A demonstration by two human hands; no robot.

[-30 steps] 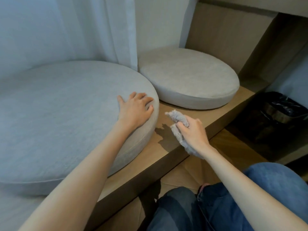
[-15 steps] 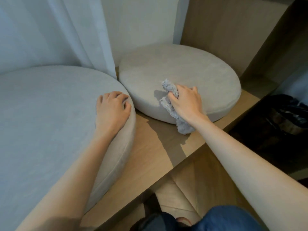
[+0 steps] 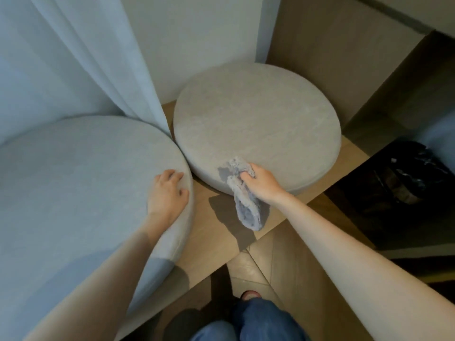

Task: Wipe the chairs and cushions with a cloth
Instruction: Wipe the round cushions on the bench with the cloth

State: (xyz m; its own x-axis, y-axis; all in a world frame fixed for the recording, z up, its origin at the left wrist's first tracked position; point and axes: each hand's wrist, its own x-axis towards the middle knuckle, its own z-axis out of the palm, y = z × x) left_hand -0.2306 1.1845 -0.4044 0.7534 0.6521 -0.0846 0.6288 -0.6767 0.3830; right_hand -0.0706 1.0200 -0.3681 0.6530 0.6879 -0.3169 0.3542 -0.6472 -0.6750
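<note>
Head view: in the middle of the frame the right hand [image 3: 262, 184] grips a crumpled grey-blue cloth [image 3: 247, 210], fingers curled round its upper part against the near edge of the round beige fabric cushion [image 3: 258, 119]. The cloth's loose end hangs over the light wooden bench [image 3: 214, 244]. At left, the left hand [image 3: 170, 193] rests palm-down, fingers relaxed and holding nothing, on the rim of the larger round pale grey cushion [image 3: 73, 193]. A white curtain [image 3: 98, 57] hangs at upper left, and a black bin bag [image 3: 406, 180] sits at right.
</note>
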